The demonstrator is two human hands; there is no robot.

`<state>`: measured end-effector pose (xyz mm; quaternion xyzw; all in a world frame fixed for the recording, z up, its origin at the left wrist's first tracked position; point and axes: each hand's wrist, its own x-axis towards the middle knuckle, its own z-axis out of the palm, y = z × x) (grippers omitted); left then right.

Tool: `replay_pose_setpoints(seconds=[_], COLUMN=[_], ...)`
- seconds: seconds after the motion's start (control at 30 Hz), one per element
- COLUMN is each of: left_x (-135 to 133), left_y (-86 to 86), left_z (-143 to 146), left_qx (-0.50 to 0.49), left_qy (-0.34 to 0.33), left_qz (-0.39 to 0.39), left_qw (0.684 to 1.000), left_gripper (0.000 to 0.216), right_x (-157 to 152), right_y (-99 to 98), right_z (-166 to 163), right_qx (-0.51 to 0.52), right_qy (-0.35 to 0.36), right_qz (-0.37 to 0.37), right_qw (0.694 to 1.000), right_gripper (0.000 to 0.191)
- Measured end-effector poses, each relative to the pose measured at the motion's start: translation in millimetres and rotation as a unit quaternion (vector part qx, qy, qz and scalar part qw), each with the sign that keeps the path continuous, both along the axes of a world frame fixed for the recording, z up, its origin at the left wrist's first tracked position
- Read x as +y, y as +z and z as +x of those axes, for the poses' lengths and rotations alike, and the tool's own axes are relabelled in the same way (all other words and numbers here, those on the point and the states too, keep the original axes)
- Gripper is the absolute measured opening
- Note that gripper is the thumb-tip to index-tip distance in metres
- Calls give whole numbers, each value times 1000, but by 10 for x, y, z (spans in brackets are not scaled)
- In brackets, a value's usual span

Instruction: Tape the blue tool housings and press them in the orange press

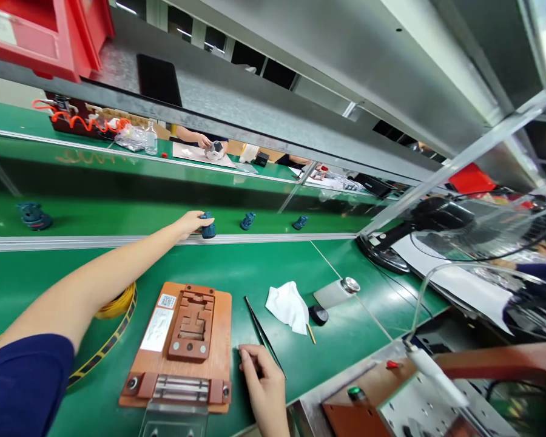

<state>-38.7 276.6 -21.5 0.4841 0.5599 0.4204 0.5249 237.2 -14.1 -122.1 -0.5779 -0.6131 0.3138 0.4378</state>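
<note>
My left hand (192,222) reaches far out to the conveyor belt (118,215) and closes over a small dark blue part (207,226) at the belt's near edge. Two more blue parts (248,220) (300,222) lie further right on the belt, and a larger one (34,215) sits at the left. My right hand (262,379) rests near me on the green bench, fingers curled, beside the right edge of a brown fixture plate (182,343). I cannot see anything in it. Black tweezers (264,343) lie just past its fingers.
A white cloth (287,305), a thin stick (310,333), a black cap (319,314) and a small steel-topped bottle (337,292) lie to the right. A yellow tape roll (118,303) is at the left. A fan (473,227) stands at right. Other people's hands (204,141) work across the belt.
</note>
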Motion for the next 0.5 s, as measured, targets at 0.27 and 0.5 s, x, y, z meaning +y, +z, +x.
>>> replay_pose_setpoints(seconds=[0.27,0.5], left_x=[-1468,-2006], left_y=[302,340], left_z=[-3,-194], left_qx=[-118,-71], left_qy=[-244,-220], left_qz=[-140,-88], left_qw=[952,969], left_gripper=[71,65], right_x=[529,869], right_y=[767,928], right_z=[-390,-738], right_qx=[5,-69], right_qy=[118,323], right_qz=[128,121], right_qw=[985,936], right_gripper=[54,90])
